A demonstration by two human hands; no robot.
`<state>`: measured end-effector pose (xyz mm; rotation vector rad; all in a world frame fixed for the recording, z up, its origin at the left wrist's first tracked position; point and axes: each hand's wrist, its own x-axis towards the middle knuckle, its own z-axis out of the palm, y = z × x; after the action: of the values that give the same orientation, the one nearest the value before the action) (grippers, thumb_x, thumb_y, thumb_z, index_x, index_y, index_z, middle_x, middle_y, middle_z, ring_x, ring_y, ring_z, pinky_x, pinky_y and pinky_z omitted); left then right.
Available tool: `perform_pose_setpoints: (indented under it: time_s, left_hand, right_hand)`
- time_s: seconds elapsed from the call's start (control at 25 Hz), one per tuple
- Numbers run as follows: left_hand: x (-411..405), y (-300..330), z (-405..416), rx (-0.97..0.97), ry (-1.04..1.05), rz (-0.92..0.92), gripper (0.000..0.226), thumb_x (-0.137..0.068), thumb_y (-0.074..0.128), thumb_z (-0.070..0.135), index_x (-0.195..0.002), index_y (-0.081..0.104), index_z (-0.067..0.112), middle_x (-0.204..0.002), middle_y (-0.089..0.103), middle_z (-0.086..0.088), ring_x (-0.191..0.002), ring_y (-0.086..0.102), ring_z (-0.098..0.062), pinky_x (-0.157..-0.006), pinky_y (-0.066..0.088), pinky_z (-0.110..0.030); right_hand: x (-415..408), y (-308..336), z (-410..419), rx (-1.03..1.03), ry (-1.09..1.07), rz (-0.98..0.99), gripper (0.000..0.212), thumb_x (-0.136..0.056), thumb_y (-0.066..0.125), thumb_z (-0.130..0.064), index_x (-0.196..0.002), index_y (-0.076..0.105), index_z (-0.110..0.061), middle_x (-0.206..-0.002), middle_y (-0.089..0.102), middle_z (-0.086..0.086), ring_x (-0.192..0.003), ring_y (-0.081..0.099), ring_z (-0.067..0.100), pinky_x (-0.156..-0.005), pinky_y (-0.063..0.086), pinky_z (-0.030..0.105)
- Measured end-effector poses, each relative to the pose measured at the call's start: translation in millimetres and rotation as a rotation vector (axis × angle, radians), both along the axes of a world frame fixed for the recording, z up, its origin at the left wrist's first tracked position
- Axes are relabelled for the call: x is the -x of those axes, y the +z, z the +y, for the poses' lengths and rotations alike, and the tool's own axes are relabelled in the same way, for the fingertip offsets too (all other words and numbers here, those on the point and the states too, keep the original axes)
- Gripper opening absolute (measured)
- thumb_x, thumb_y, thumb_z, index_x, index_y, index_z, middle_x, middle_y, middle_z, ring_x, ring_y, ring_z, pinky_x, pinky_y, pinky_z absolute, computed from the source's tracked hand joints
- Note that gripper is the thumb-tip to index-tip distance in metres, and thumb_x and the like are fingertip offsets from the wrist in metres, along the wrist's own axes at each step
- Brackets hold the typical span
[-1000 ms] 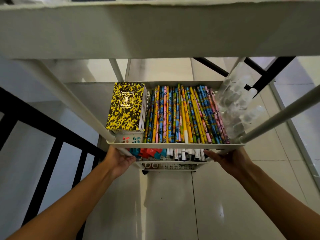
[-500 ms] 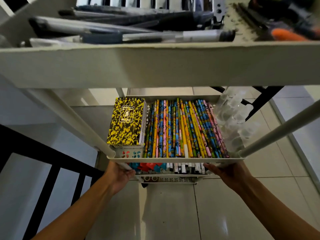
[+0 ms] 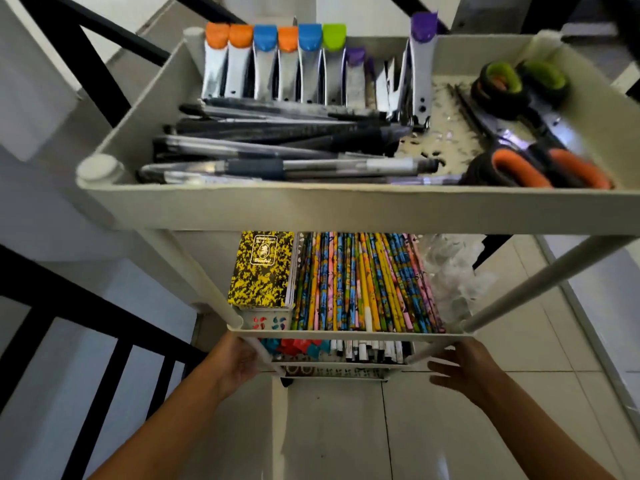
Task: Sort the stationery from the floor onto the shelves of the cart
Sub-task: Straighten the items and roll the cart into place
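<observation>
The white cart's top shelf (image 3: 346, 209) holds dark pens (image 3: 277, 147), a row of staplers with coloured caps (image 3: 287, 64) and scissors (image 3: 540, 133). On the middle shelf (image 3: 346, 336) lie a yellow-and-black notebook (image 3: 263, 268), patterned pencils (image 3: 363, 282) and clear plastic pieces (image 3: 453, 271). Markers (image 3: 367, 351) show on the shelf below. My left hand (image 3: 239, 362) grips the cart's front left post just under the middle shelf. My right hand (image 3: 453, 367) hovers by the front right post with fingers straight, holding nothing.
A black railing (image 3: 104, 375) runs along the left, close to the cart. Pale floor tiles (image 3: 346, 427) spread below and to the right of the cart. More black bars (image 3: 97, 39) stand behind the top shelf.
My view has risen, so the top shelf's contents now show. My right hand has let go of the front right corner and opened. My left hand stays on the left post.
</observation>
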<state>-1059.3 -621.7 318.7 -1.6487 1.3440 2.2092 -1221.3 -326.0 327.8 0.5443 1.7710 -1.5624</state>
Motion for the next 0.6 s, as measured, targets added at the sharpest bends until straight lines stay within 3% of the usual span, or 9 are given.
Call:
perform_pose_setpoints:
  time_s: [0.12,0.2,0.32,0.4,0.48,0.6]
  left_hand:
    - [-11.7,29.0,6.4,0.07,-0.004,-0.047,0.031,-0.099,0.041,0.031,-0.079,0.059,0.016,-0.087,0.056,-0.005,-0.078,0.05,-0.015,-0.079,0.039,-0.034]
    - [-22.5,52.5,9.0,0.084,0.048,-0.027,0.02,-0.098,0.046,0.022,-0.083,0.058,0.016,-0.083,0.057,-0.004,-0.076,0.051,-0.016,-0.076,0.04,-0.033]
    - [-38.0,96.3,7.0,0.132,0.14,0.051,0.018,-0.098,0.043,0.013,-0.101,0.061,0.009,-0.084,0.063,-0.007,-0.083,0.055,-0.024,-0.067,0.039,-0.027]
    - [-45.2,134.9,1.9,0.174,0.175,0.086,0.022,-0.1,0.038,0.01,-0.113,0.056,0.008,-0.101,0.063,-0.014,-0.101,0.055,-0.029,-0.072,0.039,-0.028]
    - [-45.3,181.9,-4.0,0.241,0.192,0.15,0.021,-0.1,0.037,0.008,-0.106,0.057,0.008,-0.112,0.059,-0.014,-0.101,0.057,-0.031,-0.077,0.041,-0.031]
    - [-39.8,254.5,-11.4,0.492,0.233,0.255,0.022,-0.099,0.038,0.001,-0.097,0.058,0.009,-0.116,0.06,-0.016,-0.087,0.059,-0.022,-0.079,0.044,-0.032]
  right_hand:
    - [-7.5,14.8,6.6,-0.105,0.025,0.042,0.028,-0.101,0.04,-0.027,-0.102,0.06,-0.007,-0.104,0.061,0.016,-0.098,0.059,0.034,-0.088,0.048,0.05]
    - [-14.3,38.0,9.1,-0.093,-0.027,0.036,0.025,-0.1,0.043,-0.026,-0.106,0.06,-0.009,-0.108,0.063,0.013,-0.103,0.06,0.031,-0.092,0.048,0.05]
    - [-21.6,83.8,21.9,-0.099,-0.068,0.014,0.016,-0.098,0.05,-0.015,-0.105,0.063,-0.01,-0.109,0.065,0.013,-0.101,0.062,0.03,-0.094,0.046,0.048]
    - [-26.9,117.3,33.0,-0.066,-0.107,-0.008,0.017,-0.098,0.049,-0.01,-0.104,0.064,-0.006,-0.11,0.066,0.016,-0.103,0.061,0.034,-0.095,0.044,0.05]
    - [-27.8,153.7,45.6,-0.033,-0.144,-0.002,0.019,-0.098,0.047,-0.009,-0.102,0.064,-0.003,-0.11,0.067,0.016,-0.101,0.061,0.034,-0.095,0.044,0.05]
    - [-19.1,216.7,67.8,-0.059,-0.246,0.092,0.021,-0.099,0.043,-0.006,-0.097,0.063,-0.001,-0.111,0.066,0.019,-0.093,0.062,0.032,-0.097,0.044,0.052]
